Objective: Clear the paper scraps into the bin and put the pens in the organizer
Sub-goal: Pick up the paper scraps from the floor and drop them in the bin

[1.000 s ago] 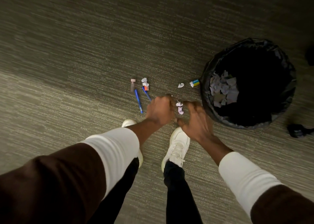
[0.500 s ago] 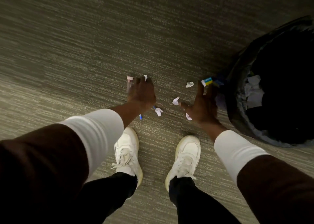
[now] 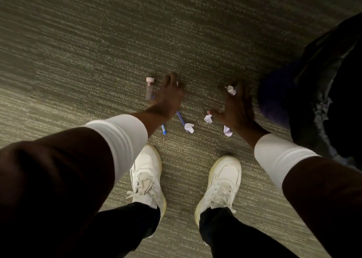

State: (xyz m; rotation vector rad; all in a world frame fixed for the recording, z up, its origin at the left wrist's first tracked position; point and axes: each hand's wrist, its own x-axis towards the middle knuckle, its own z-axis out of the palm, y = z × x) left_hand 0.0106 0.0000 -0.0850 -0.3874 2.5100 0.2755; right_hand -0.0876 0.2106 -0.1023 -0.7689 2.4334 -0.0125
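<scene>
My left hand reaches down to the carpet with its fingers bunched on a small paper scrap, of which only a white sliver shows. Two blue pens stick out from under that wrist. My right hand is spread low over the floor and pinches a crumpled white scrap between its fingertips. Three more scraps lie loose: one by my right thumb, one at a pen's tip, one under my right wrist. The black-lined bin stands at the right edge. No organizer is in view.
A clear tube with a pink cap lies just left of my left hand. My two white shoes stand on the grey carpet right below the scraps. The bin's liner holds pale paper pieces.
Both hands have gone further forward and lower. The right fingertips have reached the scrap that lay near the bin, and the blue-yellow item there is now hidden. The view has tilted closer.
</scene>
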